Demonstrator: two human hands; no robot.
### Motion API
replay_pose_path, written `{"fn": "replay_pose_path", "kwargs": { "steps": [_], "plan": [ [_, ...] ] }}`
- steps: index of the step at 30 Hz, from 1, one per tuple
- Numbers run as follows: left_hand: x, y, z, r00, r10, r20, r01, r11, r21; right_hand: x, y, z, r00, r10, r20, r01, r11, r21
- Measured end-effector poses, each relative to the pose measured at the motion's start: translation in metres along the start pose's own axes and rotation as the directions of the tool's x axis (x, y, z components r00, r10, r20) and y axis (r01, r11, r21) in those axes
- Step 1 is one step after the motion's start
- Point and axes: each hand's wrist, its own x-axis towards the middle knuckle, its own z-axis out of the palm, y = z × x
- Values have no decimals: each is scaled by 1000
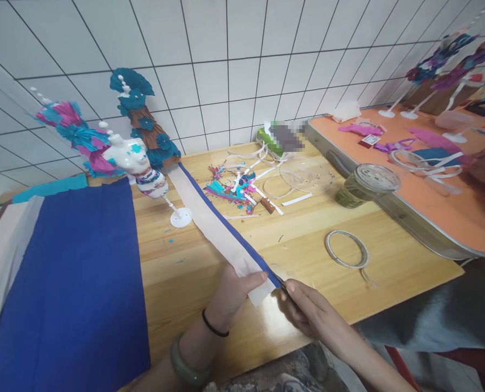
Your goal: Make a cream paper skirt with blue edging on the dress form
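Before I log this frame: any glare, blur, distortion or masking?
Head view: pale sheen on the wooden table between the left hand and right hand; head view: wide-angle distortion, grout lines on the tiled wall slant strongly at the sides; head view: dress-form figurines at upper right look soft; head view: pixelation beside the green packet hides detail.

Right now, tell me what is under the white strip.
Blue paper shows along one edge; anything further beneath the white strip, held by the left hand, is covered.
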Motion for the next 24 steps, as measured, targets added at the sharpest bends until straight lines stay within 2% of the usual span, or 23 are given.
{"fn": "replay_pose_path", "kwargs": {
  "steps": [8, 24],
  "plan": [
    [0, -1, -1, 999, 20, 40, -20, 1000, 8, 1, -1, 0, 1000, 2, -2, -2, 1000, -23],
    [1, -3, -3, 1000, 3, -27, -2, 1000, 27, 4, 2, 3, 1000, 13, -10, -13, 1000, 23]
  ]
}}
